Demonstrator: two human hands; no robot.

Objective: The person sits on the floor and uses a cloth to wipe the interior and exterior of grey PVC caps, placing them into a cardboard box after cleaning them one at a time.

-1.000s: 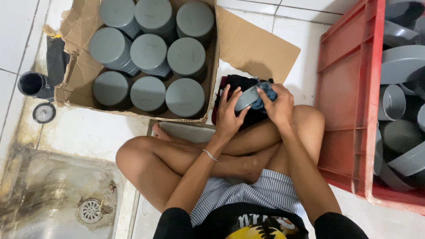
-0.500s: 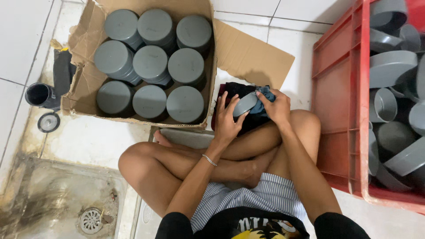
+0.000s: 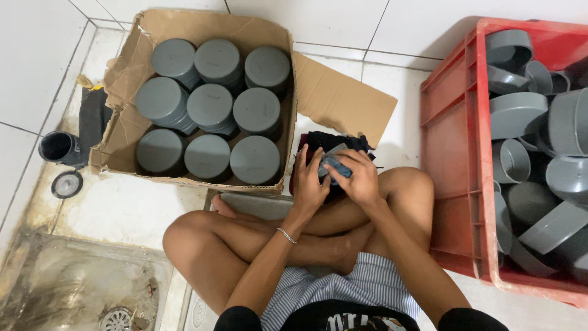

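The person sat cross-legged on the tiled floor, both hands closed around one grey cap (image 3: 332,160) held just above the knees. The left hand (image 3: 308,182) cupped its side, fingers wrapped round the rim. The right hand (image 3: 361,178) pressed a blue cloth (image 3: 339,168) onto it; a second earlier the cap's face had shown more plainly, and now cloth and fingers covered most of it, so the wiping looked well under way. A dark rag (image 3: 331,142) lay beneath the hands. To the left stood a cardboard box (image 3: 122,132) packed with stacked caps (image 3: 211,105), to the right a red crate (image 3: 456,153) of loose grey fittings (image 3: 517,113).
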